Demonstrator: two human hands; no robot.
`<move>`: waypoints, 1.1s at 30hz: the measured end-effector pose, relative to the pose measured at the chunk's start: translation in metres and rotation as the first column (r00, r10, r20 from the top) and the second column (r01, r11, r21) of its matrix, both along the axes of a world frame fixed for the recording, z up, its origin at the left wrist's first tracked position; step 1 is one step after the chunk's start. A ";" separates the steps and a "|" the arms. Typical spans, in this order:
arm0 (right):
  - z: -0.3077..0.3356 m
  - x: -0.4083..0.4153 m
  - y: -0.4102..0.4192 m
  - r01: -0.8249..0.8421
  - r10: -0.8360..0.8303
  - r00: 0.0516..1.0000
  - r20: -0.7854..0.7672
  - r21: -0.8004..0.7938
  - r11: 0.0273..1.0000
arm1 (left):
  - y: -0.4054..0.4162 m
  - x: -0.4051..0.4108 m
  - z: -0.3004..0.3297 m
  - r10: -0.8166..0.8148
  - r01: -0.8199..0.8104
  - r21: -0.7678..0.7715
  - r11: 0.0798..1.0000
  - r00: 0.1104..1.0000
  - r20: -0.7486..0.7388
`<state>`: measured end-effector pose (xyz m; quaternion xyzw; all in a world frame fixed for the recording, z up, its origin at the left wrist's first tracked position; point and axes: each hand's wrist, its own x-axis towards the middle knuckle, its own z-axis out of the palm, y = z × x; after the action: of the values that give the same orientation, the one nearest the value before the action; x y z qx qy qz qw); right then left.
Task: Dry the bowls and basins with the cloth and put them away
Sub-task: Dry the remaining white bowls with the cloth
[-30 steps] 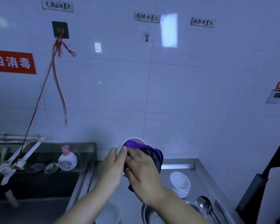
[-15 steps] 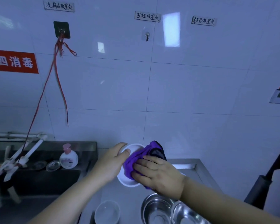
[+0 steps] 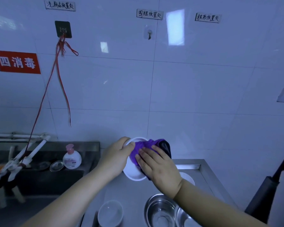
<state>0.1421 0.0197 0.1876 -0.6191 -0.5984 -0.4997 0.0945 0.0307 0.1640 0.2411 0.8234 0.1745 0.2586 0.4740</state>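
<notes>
My left hand grips the rim of a white bowl, held tilted above the steel counter. A purple and black cloth is bunched inside the bowl, and my right hand presses it in with fingers spread. Below, on the counter, sit another white bowl and two steel basins, the right one partly hidden by my forearm. A stack of white bowls shows behind my right wrist.
A dark sink lies to the left with a soap bottle, a small lid and white taps. The tiled wall stands close ahead. A dark handle leans at the right edge.
My right hand has turned and slid the cloth down inside the bowl. The bowl has tilted and dropped a little, and the view has tipped down, showing the basins.
</notes>
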 end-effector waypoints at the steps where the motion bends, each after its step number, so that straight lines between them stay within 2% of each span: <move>1: -0.004 -0.005 0.001 0.009 -0.007 0.999 -0.043 0.044 0.999 | -0.001 0.001 -0.002 0.027 -0.027 0.006 1.000 1.000 0.016; 6: -0.020 -0.038 0.014 0.096 -0.033 0.948 -0.318 0.185 0.978 | -0.012 0.005 -0.012 0.133 -0.125 -0.073 0.990 0.984 0.120; 9: -0.022 -0.058 0.025 0.076 0.040 0.890 -0.455 0.233 0.969 | -0.017 0.007 -0.018 0.151 -0.124 -0.152 0.980 0.972 0.181; 11: -0.021 -0.061 0.028 0.014 0.115 0.867 -0.485 0.254 0.967 | -0.016 0.008 -0.019 0.126 -0.090 -0.179 0.980 0.971 0.201; 13: -0.023 -0.054 0.022 -0.062 0.157 0.881 -0.446 0.220 0.974 | -0.013 0.007 -0.018 0.089 -0.051 -0.187 0.981 0.976 0.200; 15: -0.025 -0.038 0.011 -0.137 0.177 0.924 -0.338 0.139 0.981 | -0.008 0.005 -0.017 0.031 -0.003 -0.171 0.985 0.986 0.166; 17: -0.023 -0.020 -0.001 -0.209 0.213 0.964 -0.160 0.039 0.977 | 0.001 0.002 -0.012 -0.080 0.087 -0.143 0.986 0.995 0.054; 19: -0.016 -0.006 -0.010 -0.277 0.278 0.961 0.012 -0.061 0.959 | 0.008 -0.002 -0.004 -0.230 0.210 -0.155 0.965 0.965 -0.125; 20: -0.012 -0.001 -0.011 -0.295 0.302 0.951 0.065 -0.100 0.950 | 0.010 -0.003 0.001 -0.287 0.255 -0.174 0.951 0.939 -0.192; 22: -0.004 0.003 -0.010 -0.294 0.305 0.949 0.080 -0.129 0.947 | 0.013 -0.004 0.008 -0.323 0.279 -0.208 0.937 0.920 -0.222; 25: 0.004 -0.002 -0.003 -0.187 0.188 0.982 0.008 -0.048 0.981 | 0.013 -0.004 0.010 -0.229 0.205 -0.238 0.949 0.971 -0.075; 28: 0.010 -0.020 0.012 -0.021 0.037 0.989 -0.141 0.109 0.994 | -0.009 -0.001 -0.004 0.032 0.007 -0.230 0.973 0.986 0.166; 30: 0.010 -0.035 0.024 0.044 0.007 0.966 -0.258 0.190 0.981 | -0.028 0.000 -0.019 0.075 0.001 -0.239 0.971 0.948 0.310; 33: 0.004 -0.048 0.030 0.031 0.047 0.942 -0.331 0.227 0.973 | -0.029 -0.001 -0.026 0.055 0.043 -0.255 0.966 0.928 0.369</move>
<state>0.0937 0.0492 0.1915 -0.6773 -0.5147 -0.4526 0.2673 0.0299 0.1347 0.2156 0.6900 0.1160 0.3867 0.6008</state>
